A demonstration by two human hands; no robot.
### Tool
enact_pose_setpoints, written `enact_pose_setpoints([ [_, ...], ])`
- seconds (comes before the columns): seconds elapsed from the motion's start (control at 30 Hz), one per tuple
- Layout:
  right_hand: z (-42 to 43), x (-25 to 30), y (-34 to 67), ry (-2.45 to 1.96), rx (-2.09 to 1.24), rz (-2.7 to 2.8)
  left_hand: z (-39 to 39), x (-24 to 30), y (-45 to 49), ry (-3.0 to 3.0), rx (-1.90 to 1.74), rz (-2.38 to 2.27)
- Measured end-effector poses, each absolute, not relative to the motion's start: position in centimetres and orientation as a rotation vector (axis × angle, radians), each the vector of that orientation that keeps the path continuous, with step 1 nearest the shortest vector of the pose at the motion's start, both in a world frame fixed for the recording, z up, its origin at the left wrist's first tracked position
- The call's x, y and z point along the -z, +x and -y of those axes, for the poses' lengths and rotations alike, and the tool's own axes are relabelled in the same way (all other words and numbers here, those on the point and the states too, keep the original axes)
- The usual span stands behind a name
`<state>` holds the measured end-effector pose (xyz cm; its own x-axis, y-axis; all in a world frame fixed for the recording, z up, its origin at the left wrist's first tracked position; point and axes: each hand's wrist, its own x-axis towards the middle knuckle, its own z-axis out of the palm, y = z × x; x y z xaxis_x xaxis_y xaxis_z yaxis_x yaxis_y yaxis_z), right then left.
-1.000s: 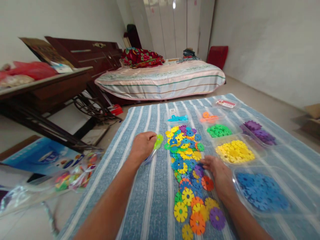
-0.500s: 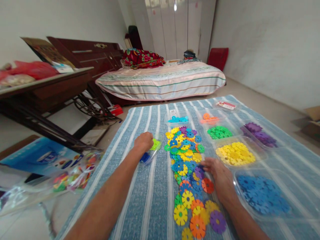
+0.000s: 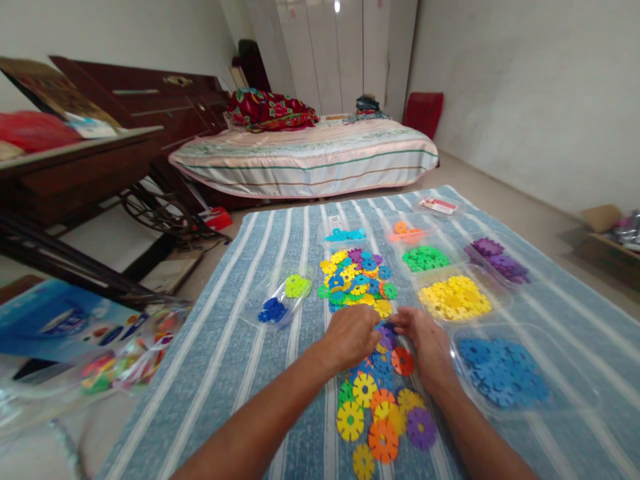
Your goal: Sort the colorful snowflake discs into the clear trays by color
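Observation:
A pile of many-coloured plastic snowflake discs (image 3: 367,333) lies on a blue striped mat (image 3: 235,347). My left hand (image 3: 351,335) rests knuckles up on the middle of the pile, fingers curled down onto the discs. My right hand (image 3: 425,343) lies just right of it, fingers bent on discs at the pile's edge. What either hand pinches is hidden. Left of the pile, a clear tray (image 3: 280,303) holds lime green and dark blue discs.
Clear trays hold sorted discs: blue (image 3: 503,380), yellow (image 3: 455,298), green (image 3: 425,258), purple (image 3: 495,260), orange (image 3: 406,233), cyan (image 3: 345,235). A bag of toys (image 3: 120,353) and a blue box (image 3: 55,320) lie at left. A bed (image 3: 305,157) and a dark table (image 3: 75,173) stand behind.
My left hand left the tray with the lime and blue discs and moved right onto the pile, beside my right hand. The camera shifted slightly.

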<state>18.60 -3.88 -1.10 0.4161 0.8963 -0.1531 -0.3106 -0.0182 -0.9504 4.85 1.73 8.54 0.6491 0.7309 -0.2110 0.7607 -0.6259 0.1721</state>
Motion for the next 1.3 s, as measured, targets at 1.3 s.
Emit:
enact_pose_setpoints([
  [1.3,3.1,0.1,17.7,-1.153,-1.056,0.693,-9.6,-11.7,28.3,2.316,-0.397,-1.032],
])
